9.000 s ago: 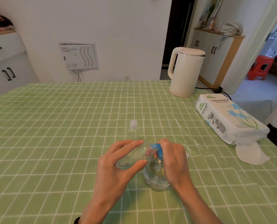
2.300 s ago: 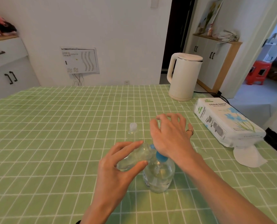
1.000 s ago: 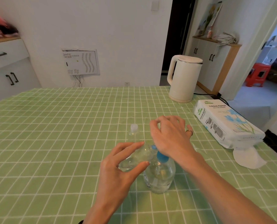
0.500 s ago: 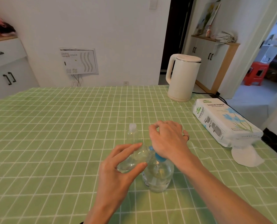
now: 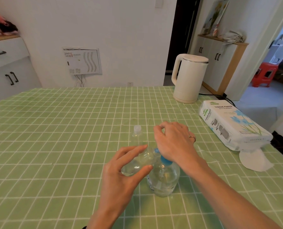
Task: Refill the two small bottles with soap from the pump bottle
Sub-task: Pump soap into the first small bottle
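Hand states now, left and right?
Left hand: holds the small bottle, tilted at the pump spout.
Right hand: presses down on the pump bottle, fingers loosely curled, nothing visible in them.

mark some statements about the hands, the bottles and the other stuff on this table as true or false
1. The left hand holds a small bottle tilted, its mouth toward the blue top of the pump bottle. True.
2. The right hand lies flat on the tablecloth. False: it rests on top of the pump bottle.
3. The second small bottle stands upright with a white cap on. True.
4. The kettle lies on its side. False: it stands upright.
5. The tissue pack is left of both hands. False: it lies to their right.
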`<state>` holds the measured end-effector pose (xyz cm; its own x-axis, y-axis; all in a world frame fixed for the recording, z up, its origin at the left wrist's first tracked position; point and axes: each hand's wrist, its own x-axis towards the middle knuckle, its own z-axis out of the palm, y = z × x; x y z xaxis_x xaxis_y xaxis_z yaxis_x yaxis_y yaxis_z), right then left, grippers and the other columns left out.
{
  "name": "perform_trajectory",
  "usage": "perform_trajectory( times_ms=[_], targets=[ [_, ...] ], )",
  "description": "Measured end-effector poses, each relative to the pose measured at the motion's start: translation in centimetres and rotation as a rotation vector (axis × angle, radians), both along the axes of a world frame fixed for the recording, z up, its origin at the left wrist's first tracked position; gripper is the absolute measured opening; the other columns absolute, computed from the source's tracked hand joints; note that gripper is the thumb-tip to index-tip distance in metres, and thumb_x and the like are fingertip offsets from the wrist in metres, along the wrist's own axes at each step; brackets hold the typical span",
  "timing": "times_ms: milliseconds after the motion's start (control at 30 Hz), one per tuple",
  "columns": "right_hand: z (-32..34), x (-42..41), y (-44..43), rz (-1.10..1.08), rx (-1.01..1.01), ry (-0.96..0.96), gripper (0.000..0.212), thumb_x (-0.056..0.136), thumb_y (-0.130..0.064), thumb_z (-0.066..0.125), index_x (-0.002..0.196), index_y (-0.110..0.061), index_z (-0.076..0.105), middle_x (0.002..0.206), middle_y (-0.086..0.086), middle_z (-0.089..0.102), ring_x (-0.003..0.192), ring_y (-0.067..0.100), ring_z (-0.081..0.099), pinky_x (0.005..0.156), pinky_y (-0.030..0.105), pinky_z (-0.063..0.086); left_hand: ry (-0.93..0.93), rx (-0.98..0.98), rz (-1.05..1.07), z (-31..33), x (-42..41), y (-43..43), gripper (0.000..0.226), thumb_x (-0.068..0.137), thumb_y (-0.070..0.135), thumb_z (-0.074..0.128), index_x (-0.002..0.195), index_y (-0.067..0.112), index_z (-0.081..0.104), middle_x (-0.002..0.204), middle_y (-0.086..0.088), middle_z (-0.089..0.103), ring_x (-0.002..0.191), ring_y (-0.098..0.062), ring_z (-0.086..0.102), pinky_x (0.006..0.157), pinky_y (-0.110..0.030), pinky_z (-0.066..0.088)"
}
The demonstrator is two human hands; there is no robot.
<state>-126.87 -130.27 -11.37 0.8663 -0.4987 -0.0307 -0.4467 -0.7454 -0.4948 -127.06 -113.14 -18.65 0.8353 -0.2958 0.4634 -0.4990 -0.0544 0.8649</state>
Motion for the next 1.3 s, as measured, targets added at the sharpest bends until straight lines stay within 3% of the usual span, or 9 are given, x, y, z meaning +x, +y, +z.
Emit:
perform_trajectory(
  times_ms=[167,467,667,933,1133,1300],
  targets=[
    [-0.3,0.0,-0.1,-0.011,-0.001,0.029,0.046,0.107,-0.046,0.032,0.125,-0.026,0.069,0.141,0.005,0.06,0.145,0.032,0.039,0.123,0.064,0.025,0.014,-0.004,0.004,-0.3,-0.2,-0.1,0.05,0.074,0.033,0.088,0.121,0.046,0.076,0.118,0.019,0.074,0.116,-0.007,0.07,0.098,-0.01,0.048],
    [0.3,-0.1,0.1,0.003,-0.068,-0.054,0.049,0.106,-0.05,0.03,0.128,-0.027,0.067,0.152,0.004,0.053,0.152,0.029,0.03,0.127,0.064,0.011,-0.009,0.006,-0.003,0.4,-0.1,0.1,0.048,0.074,0.036,0.087,0.121,0.043,0.077,0.118,0.018,0.074,0.115,-0.007,0.07,0.097,-0.011,0.048],
    [0.0,0.0,0.1,0.016,-0.038,-0.043,0.05,0.107,-0.05,0.029,0.125,-0.028,0.069,0.15,0.003,0.054,0.15,0.028,0.032,0.125,0.062,0.018,-0.008,0.002,0.001,0.2,-0.1,0.1,0.048,0.076,0.034,0.09,0.122,0.042,0.077,0.117,0.017,0.075,0.115,-0.008,0.07,0.096,-0.009,0.047],
    [-0.5,0.1,-0.1,0.013,-0.017,0.005,0.052,0.106,-0.049,0.027,0.115,-0.024,0.071,0.132,0.003,0.063,0.14,0.03,0.042,0.121,0.064,0.026,0.022,-0.005,0.008,-0.2,-0.1,0.0,0.052,0.073,0.04,0.092,0.121,0.048,0.075,0.119,0.02,0.074,0.115,-0.005,0.069,0.095,-0.007,0.047],
    [0.1,0.1,-0.2,0.013,-0.051,-0.025,0.053,0.106,-0.054,0.023,0.108,-0.025,0.067,0.143,0.003,0.059,0.147,0.03,0.037,0.124,0.065,0.019,0.0,0.002,-0.005,0.3,0.0,0.1,0.049,0.075,0.032,0.088,0.121,0.044,0.077,0.117,0.017,0.075,0.116,-0.009,0.07,0.096,-0.01,0.048],
    [0.5,0.2,-0.1,0.028,-0.082,-0.049,0.056,0.106,-0.055,0.023,0.127,-0.028,0.067,0.15,0.003,0.054,0.149,0.027,0.032,0.125,0.064,0.015,-0.018,0.01,-0.004,0.6,0.2,0.2,0.049,0.074,0.034,0.087,0.122,0.04,0.077,0.117,0.017,0.074,0.115,-0.009,0.069,0.097,-0.01,0.047]
  ],
)
